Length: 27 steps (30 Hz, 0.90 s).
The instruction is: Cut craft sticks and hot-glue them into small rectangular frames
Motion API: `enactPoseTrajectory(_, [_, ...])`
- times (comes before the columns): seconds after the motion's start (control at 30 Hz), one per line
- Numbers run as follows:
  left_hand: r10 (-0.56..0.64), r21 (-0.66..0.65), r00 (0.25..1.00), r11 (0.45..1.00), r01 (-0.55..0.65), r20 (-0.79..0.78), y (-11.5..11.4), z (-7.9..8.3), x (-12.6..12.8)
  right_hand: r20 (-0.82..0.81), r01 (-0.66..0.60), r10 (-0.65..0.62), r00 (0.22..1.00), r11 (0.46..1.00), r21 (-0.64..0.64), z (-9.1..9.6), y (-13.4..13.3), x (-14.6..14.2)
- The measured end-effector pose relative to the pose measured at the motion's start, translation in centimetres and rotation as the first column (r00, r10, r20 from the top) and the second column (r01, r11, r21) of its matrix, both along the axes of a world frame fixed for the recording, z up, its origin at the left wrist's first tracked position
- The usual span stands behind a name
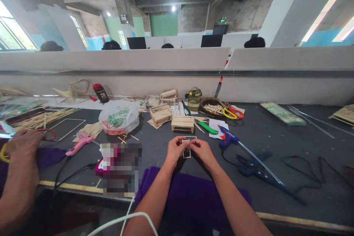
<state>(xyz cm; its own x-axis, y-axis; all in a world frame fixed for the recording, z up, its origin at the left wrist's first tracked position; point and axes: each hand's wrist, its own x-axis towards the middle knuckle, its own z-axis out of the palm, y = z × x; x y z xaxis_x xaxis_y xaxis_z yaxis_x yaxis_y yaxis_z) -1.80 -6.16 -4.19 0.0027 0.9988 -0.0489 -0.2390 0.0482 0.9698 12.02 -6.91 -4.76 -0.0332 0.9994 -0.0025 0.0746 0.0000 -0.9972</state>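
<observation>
A small frame of thin wooden sticks point(187, 157) is pinched between my hands, low over the dark table. My left hand point(175, 150) has its thumb and forefinger closed on the frame's left side. From the right, my right hand point(201, 150) grips the same frame, fingertips close to those of the left. The fingers hide the joint between them. Just beyond my hands stands a little wooden stick bench point(183, 124). Behind it to the left is another small stick-built piece point(160, 114). A green-handled cutter point(208, 128) lies to the right of the bench.
A blue glue gun point(229, 138) with a long glue stick lies at right, its cable trailing. Scissors point(231, 113) rest by a basket point(203, 102) of sticks. At left are a plastic bag point(119, 118), a pink glue gun point(80, 143) and a co-worker's hand point(23, 143) with scissors.
</observation>
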Motion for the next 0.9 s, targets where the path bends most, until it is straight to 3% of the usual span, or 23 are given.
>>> enactPoseTrajectory(0.57, [-0.009,0.028,0.998,1.0,0.011,-0.069,0.26,-0.33,-0.6,-0.032,-0.011,0.011,0.999,1.0,-0.011,-0.16,0.16,0.12])
enactPoseTrajectory(0.9, [-0.068,-0.003,0.997,0.998,0.068,-0.022,0.03,0.17,-0.74,-0.037,-0.012,0.012,0.999,1.0,-0.011,0.07,0.09,0.15])
